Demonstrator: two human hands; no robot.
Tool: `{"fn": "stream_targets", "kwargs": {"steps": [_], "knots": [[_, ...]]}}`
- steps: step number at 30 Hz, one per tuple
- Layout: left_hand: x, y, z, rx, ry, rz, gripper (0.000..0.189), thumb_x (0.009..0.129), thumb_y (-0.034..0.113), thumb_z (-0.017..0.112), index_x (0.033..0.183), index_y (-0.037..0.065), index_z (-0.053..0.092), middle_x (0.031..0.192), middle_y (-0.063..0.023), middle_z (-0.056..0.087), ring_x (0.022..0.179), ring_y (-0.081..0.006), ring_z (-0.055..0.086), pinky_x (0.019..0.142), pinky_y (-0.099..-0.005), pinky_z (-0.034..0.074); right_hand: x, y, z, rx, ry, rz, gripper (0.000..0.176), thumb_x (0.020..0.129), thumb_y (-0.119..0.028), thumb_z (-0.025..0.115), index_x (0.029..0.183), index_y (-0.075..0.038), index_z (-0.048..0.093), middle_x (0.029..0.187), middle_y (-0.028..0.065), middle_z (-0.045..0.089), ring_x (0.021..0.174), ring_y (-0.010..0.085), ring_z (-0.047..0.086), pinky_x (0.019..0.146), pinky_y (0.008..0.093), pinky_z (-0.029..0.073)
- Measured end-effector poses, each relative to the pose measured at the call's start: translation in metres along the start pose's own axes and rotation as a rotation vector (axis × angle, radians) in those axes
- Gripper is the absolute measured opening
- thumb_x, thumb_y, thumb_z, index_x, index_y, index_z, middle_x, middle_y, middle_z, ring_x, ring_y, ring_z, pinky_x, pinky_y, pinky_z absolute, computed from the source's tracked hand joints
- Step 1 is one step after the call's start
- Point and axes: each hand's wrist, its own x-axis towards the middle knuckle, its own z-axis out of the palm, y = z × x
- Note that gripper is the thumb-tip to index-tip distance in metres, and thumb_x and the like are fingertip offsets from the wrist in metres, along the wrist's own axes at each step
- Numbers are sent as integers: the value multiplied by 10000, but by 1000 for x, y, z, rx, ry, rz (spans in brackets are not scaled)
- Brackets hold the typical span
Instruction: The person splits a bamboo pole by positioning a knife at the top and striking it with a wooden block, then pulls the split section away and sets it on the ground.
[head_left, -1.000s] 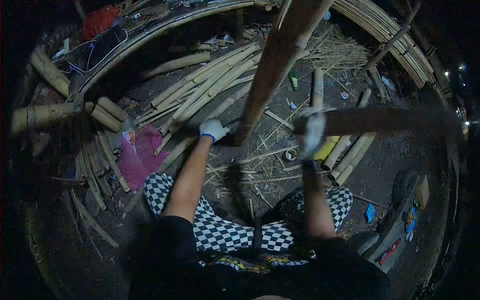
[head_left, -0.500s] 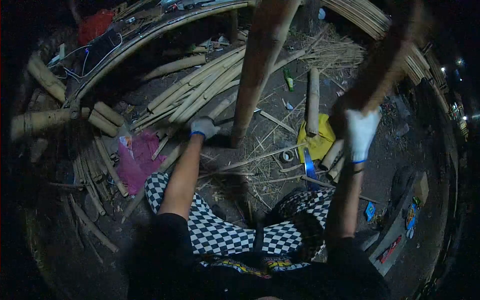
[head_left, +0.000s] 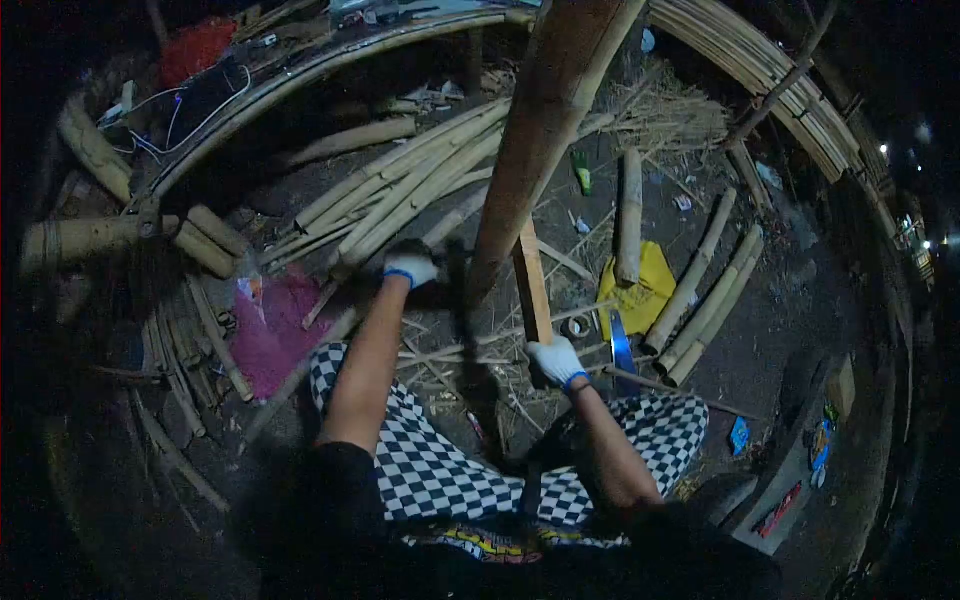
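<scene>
I judge I'm at a striking step: my right hand has its fingers wrapped around a wooden bar, beside the bamboo pole slanting up before me. Another blow would call for a steady left hand, whose grip I can't tell; half a second ago the bar was raised to my right.

gloves: white, blue-edged | stick: tan | trousers: black-and-white check | sack: yellow | bag: pink
</scene>
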Motion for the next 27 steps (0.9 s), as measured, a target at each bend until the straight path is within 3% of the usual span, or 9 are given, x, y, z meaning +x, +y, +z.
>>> {"fn": "stream_targets", "kwargs": {"steps": [3,8,10,14,18,21,22,25,27], "knots": [[-1,-1,-13,-27,-295,-118,501,746,416,605,1118,88,676,1179,-185,634,1061,-335,620,911,-428,487,-19,-74,-105,171,-106,233,464,804,-422,644,904,31,647,803,216,656,775,290,671,650,394,499],[9,-20,6,93,-116,7,581,787,555,569,1092,77,694,1144,-182,654,1066,-336,623,922,-423,488,-36,-170,-271,141,670,14,320,809,-283,723,856,10,605,668,16,579,586,103,501,535,277,429],[8,-13,-9,59,-202,-37,587,787,564,572,1091,77,694,1137,-177,657,1061,-333,624,912,-422,493,-32,-172,-331,224,991,-352,269,873,-275,639,879,-7,616,713,32,591,625,129,526,570,302,456],[5,-6,-24,33,-278,-100,560,783,564,605,1061,89,705,1113,-168,667,1029,-332,635,880,-433,505,-22,-202,-385,1092,564,-1226,261,953,-264,520,942,-26,626,815,76,614,723,189,571,655,348,496],[6,-6,-19,28,-221,-58,507,781,527,629,1038,99,716,1096,-161,675,1007,-333,644,867,-439,510,5,-143,-208,630,1087,-659,326,892,-275,550,1056,2,599,955,155,632,876,271,598,776,381,492],[2,4,-35,-4,-305,-135,499,792,508,613,1052,94,709,1122,-155,668,1014,-338,640,876,-434,507,-10,-43,-3,167,49,162,425,847,-284,572,1142,22,578,1060,215,645,991,333,619,868,405,489],[10,-1,-29,44,-309,-91,494,802,490,598,1055,80,704,1127,-163,664,1016,-337,640,872,-434,507,-12,-3,36,106,-138,146,450,774,-358,651,992,35,643,959,275,659,954,391,643,842,389,499],[12,-23,6,133,3,-41,489,805,484,592,1037,69,708,1129,-170,662,1025,-332,639,865,-438,509,-33,-40,-11,131,-12,135,419,792,-365,634,945,25,656,866,230,680,829,356,673,709,409,507],[1,-4,-43,-8,-362,-171,484,788,461,616,1094,93,691,1181,-167,640,1059,-333,625,877,-433,511,-28,-76,-84,202,-144,197,388,786,-353,663,902,18,650,750,163,665,674,294,649,621,383,495]]}}
